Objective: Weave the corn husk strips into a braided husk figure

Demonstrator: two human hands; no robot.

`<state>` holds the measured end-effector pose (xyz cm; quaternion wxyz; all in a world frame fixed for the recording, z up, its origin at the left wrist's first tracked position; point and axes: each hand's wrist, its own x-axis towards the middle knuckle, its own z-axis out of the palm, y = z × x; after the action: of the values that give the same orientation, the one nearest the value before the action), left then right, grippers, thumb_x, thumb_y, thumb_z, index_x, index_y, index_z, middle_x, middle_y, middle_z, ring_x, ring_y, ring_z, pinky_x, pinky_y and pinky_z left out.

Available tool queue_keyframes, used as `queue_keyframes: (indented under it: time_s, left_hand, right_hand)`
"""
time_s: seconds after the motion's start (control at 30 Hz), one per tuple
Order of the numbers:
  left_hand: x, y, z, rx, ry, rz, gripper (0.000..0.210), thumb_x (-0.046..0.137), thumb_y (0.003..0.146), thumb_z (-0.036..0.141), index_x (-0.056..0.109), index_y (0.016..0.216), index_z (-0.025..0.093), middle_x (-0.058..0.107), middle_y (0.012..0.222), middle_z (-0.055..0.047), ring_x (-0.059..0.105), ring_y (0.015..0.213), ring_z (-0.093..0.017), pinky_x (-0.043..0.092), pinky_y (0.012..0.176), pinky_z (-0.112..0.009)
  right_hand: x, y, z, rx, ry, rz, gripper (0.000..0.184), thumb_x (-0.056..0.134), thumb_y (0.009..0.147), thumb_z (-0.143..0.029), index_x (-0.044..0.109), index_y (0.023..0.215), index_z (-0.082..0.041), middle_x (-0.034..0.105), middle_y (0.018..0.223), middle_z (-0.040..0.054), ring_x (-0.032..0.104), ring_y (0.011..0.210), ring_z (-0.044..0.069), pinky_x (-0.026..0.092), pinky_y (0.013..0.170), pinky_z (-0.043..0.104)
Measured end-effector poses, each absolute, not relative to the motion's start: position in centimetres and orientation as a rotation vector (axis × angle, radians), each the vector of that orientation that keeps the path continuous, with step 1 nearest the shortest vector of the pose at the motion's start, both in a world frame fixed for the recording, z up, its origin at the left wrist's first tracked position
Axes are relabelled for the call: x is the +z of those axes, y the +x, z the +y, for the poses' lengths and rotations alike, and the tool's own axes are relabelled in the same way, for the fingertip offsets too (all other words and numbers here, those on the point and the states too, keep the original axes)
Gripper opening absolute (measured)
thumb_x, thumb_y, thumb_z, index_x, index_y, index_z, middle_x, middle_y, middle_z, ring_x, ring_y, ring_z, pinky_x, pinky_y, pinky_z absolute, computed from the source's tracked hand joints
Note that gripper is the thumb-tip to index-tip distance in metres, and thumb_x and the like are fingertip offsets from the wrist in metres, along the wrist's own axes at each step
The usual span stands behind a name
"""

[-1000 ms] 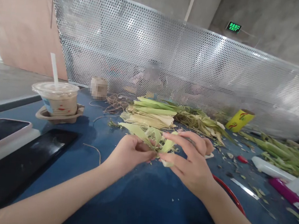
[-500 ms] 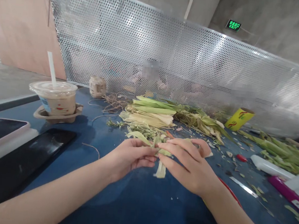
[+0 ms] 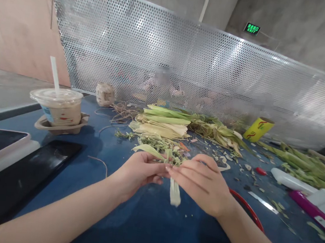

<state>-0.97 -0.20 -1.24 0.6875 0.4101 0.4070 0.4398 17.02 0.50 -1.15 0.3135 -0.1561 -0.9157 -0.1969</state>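
Observation:
Between my two hands is a pale green corn husk strip point(image 3: 175, 192), one end hanging down and another end sticking out to the upper left. My left hand point(image 3: 142, 169) pinches it between thumb and fingers. The fingertips of my right hand point(image 3: 202, 181) meet the left ones and close on the same husk at its middle. How the strip is folded or knotted there is partly hidden by my fingers. Just beyond lie small green leafy sprigs point(image 3: 156, 141) and a stacked bundle of corn husks point(image 3: 165, 121).
A drink cup point(image 3: 61, 107) in a cardboard holder and phones point(image 3: 44, 167) lie left. Twine point(image 3: 123, 111) and a jar point(image 3: 105, 94) stand behind. At right are a yellow tube point(image 3: 258, 129), a blade point(image 3: 264, 203), a purple-handled tool point(image 3: 311, 210) and loose husks point(image 3: 314, 166). Perforated metal point(image 3: 192, 62) borders the back.
My right fingers have drawn in closer to my left fingertips. The husk's hanging end now reaches lower, and its left end shows more. A red rim by my right forearm is more visible.

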Motion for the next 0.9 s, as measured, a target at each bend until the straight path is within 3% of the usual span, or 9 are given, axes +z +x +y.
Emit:
queue_keyframes:
  time_s: [0.13, 0.27, 0.4, 0.53, 0.6, 0.7, 0.77, 0.9]
  left_hand:
    - [-1.1, -0.9, -0.4, 1.031, 1.171, 0.993, 0.009, 0.069, 0.064, 0.017, 0.067, 0.072, 0.013, 0.067, 0.057, -0.001, 0.059, 0.055, -0.010, 0.046, 0.050, -0.017]
    - [-1.1, -0.9, -0.5, 0.986, 1.319, 1.028, 0.007, 0.067, 0.064, 0.019, 0.067, 0.068, 0.014, 0.066, 0.058, 0.000, 0.058, 0.052, -0.011, 0.049, 0.050, -0.021]
    - [-1.1, -0.9, -0.6, 0.930, 1.342, 1.032, 0.005, 0.063, 0.065, 0.017, 0.066, 0.062, 0.014, 0.063, 0.053, 0.001, 0.057, 0.048, -0.012, 0.050, 0.050, -0.023]
    - [-0.6, -0.8, -0.8, 0.909, 1.352, 0.979, 0.010, 0.058, 0.066, 0.011, 0.065, 0.060, 0.016, 0.062, 0.054, 0.003, 0.058, 0.050, -0.011, 0.050, 0.052, -0.022]
    - [-0.2, -0.9, -0.9, 0.883, 1.394, 0.951, 0.011, 0.057, 0.067, 0.011, 0.065, 0.063, 0.016, 0.062, 0.056, 0.002, 0.059, 0.052, -0.011, 0.051, 0.054, -0.022]
    - [0.2, -1.1, -1.0, 0.867, 1.467, 0.950, 0.011, 0.055, 0.070, 0.012, 0.065, 0.067, 0.015, 0.062, 0.060, 0.002, 0.059, 0.054, -0.011, 0.051, 0.057, -0.022]
    - [0.3, -1.2, -1.0, 0.849, 1.492, 0.958, 0.010, 0.056, 0.070, 0.013, 0.066, 0.069, 0.015, 0.063, 0.063, 0.001, 0.060, 0.057, -0.011, 0.051, 0.059, -0.022]
    - [0.3, -1.3, -0.9, 0.817, 1.500, 0.929, 0.015, 0.059, 0.071, 0.020, 0.069, 0.080, 0.013, 0.067, 0.070, -0.004, 0.061, 0.066, -0.015, 0.052, 0.061, -0.026]
  right_hand:
    - [-1.7, 15.8, 1.0, 0.047, -0.839, -2.065, 0.009, 0.053, 0.079, -0.021, 0.058, 0.071, -0.022, 0.063, 0.066, 0.0015, 0.059, 0.064, 0.016, 0.047, 0.061, 0.029]
    - [-1.8, 15.4, 1.2, 0.292, -1.030, -2.005, 0.013, 0.059, 0.074, -0.026, 0.052, 0.064, -0.021, 0.058, 0.060, -0.0013, 0.055, 0.057, 0.014, 0.044, 0.055, 0.025]
    - [-1.9, 15.6, 1.3, 0.244, -0.966, -2.050, 0.015, 0.058, 0.074, -0.026, 0.049, 0.064, -0.022, 0.056, 0.063, -0.0003, 0.054, 0.062, 0.015, 0.043, 0.058, 0.027]
    - [-1.7, 16.1, 1.8, -0.005, -0.923, -2.043, 0.025, 0.063, 0.069, -0.035, 0.052, 0.088, -0.022, 0.057, 0.102, 0.0085, 0.051, 0.096, 0.024, 0.043, 0.076, 0.037]
    - [-1.5, 16.4, 2.0, -0.062, -0.895, -2.129, 0.029, 0.061, 0.072, -0.035, 0.052, 0.097, -0.024, 0.056, 0.111, 0.0073, 0.046, 0.106, 0.025, 0.038, 0.085, 0.041]
    - [-1.2, 16.6, 2.2, -0.042, -0.845, -2.197, 0.008, 0.059, 0.075, -0.031, 0.057, 0.079, -0.025, 0.065, 0.083, 0.0017, 0.050, 0.095, 0.022, 0.038, 0.082, 0.038]
    - [-1.2, 16.6, 2.2, -0.034, -0.850, -2.188, 0.011, 0.062, 0.073, -0.033, 0.057, 0.070, -0.024, 0.063, 0.071, 0.0006, 0.052, 0.084, 0.021, 0.039, 0.076, 0.035]
    - [-1.1, 16.5, 2.0, -0.080, -0.868, -2.152, 0.016, 0.064, 0.070, -0.037, 0.057, 0.066, -0.023, 0.061, 0.069, 0.0011, 0.052, 0.078, 0.020, 0.038, 0.073, 0.035]
